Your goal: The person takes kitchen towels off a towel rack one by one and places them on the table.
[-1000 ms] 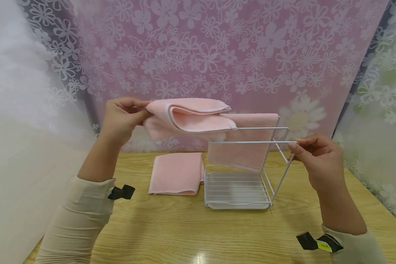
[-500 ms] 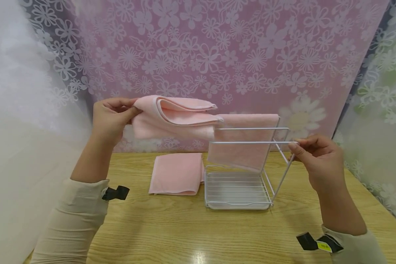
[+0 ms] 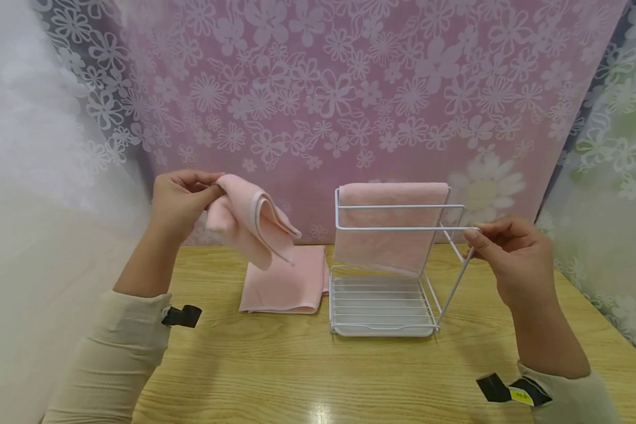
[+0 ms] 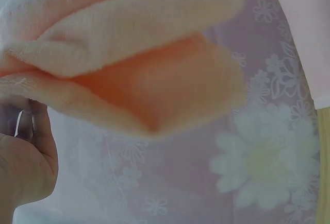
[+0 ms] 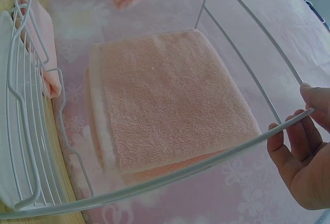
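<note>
The left hand (image 3: 182, 203) pinches one end of a soft pink terry towel with pale edging (image 3: 249, 218) between its thumb and fingers, and the towel droops in loose folds, its lower end sloping down toward the right. This towel is in the air to the left of a white wire rack (image 3: 392, 228), apart from it, and from the head camera it partly covers a folded square pink towel (image 3: 283, 291) lying on the light wood-grain desk (image 3: 244, 371). The right hand (image 3: 514, 259) grips the rack's front right corner, its thumb at the end of the front bar. The rack stands on the desk with a shallow white tray (image 3: 381, 332) under its wire base; a folded pink towel (image 3: 387, 250) hangs over its rear bar, while the two nearer bars are bare. A pink curtain with white flowers (image 3: 307, 76) rises behind the desk.
</note>
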Demonstrator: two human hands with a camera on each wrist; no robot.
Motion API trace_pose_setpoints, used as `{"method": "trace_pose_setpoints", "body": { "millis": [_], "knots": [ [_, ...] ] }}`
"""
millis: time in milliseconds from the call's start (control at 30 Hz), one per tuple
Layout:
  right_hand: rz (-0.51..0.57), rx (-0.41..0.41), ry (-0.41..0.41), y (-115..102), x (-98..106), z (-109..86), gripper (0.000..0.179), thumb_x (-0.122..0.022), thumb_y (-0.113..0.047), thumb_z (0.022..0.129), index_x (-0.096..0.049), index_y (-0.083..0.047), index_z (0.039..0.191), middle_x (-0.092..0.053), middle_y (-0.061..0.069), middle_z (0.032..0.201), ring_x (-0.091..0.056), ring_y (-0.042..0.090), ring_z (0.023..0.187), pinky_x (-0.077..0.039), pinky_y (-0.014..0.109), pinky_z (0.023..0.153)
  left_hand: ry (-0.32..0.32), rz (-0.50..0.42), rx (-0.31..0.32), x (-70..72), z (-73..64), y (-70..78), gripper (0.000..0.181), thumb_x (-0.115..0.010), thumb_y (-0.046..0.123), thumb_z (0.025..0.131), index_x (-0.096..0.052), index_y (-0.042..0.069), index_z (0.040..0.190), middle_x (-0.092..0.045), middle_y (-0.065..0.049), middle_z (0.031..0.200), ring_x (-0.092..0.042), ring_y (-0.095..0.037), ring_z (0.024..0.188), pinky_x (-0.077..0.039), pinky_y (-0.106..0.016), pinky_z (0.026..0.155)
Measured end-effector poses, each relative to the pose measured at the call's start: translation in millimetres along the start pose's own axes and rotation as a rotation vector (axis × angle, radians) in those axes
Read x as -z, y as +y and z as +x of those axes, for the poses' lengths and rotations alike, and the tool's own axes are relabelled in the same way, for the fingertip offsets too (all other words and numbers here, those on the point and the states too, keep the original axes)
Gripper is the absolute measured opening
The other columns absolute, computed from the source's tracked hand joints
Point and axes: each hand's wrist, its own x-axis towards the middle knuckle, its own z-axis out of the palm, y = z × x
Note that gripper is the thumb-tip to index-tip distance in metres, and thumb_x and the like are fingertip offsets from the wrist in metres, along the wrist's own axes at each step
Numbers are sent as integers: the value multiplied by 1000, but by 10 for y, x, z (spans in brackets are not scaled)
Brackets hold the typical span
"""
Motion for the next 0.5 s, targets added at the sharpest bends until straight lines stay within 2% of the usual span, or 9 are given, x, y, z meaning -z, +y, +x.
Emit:
{"method": "trace_pose_setpoints", "body": {
  "millis": [167,300,500],
  "knots": [
    [42,6,-10,0,-14,2,12,-55,27,84,-60,18,90,-68,13,84,-64,20,65,-57,26,62,1,72,41,16,10,-79,10,-80,9,82,-80,12,91,-71,2,77,-67,-12,66,-56,-24,60],
    [32,2,-8,-4,-20,-1,11,-55,26,84,-60,18,90,-68,13,84,-64,19,65,-57,25,62,-2,147,43,24,-2,-131,13,-79,12,82,-79,7,95,-71,4,75,-67,-11,67,-56,-24,60],
    [27,-4,-4,-13,-17,-1,12,-55,25,85,-61,16,89,-68,12,84,-64,19,64,-57,25,62,1,163,62,71,-32,-175,9,-78,11,83,-80,14,91,-71,5,76,-67,-9,68,-55,-22,62]
  ]
}}
